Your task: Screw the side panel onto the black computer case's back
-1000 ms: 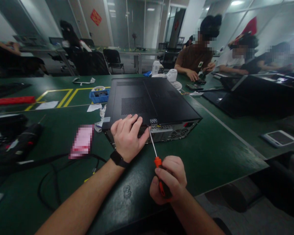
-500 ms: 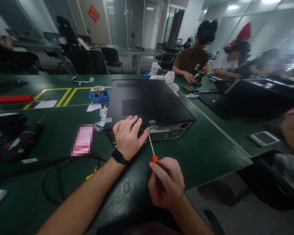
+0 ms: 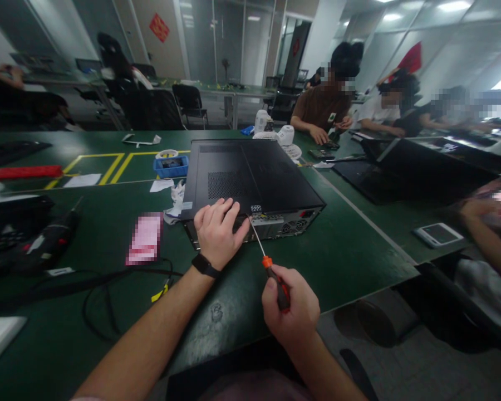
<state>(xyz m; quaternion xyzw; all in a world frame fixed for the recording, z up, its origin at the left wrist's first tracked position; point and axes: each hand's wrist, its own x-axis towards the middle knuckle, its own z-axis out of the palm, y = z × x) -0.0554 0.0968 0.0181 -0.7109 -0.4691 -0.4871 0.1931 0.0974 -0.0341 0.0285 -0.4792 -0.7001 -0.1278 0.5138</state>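
Observation:
A black desktop computer case [image 3: 271, 172] lies on its side, its rear panel with fan grille towards me. My left hand [image 3: 217, 231] rests on its near edge, fingers spread over the top panel and thumb down by the rear panel. In my right hand [image 3: 295, 303] is a screwdriver [image 3: 278, 281] with an orange and dark handle. Its thin shaft points up and left, the tip at the case's rear edge beside my left thumb. Whether the tip sits in a screw is too small to tell.
On the green table [image 3: 350, 262] left of the case are a blue bin [image 3: 171, 167], a pink packet [image 3: 145, 238], a power drill [image 3: 45, 239] and black cables [image 3: 112, 278]. White devices [image 3: 286, 136] stand behind it. A co-worker [image 3: 325, 111] sits beyond; another person's arm [image 3: 490, 228] is at right.
My right hand has shifted its grip: the fingers are now curled behind the screwdriver handle, with the thumb along it. The tip stays at the case edge. My left hand has hardly moved.

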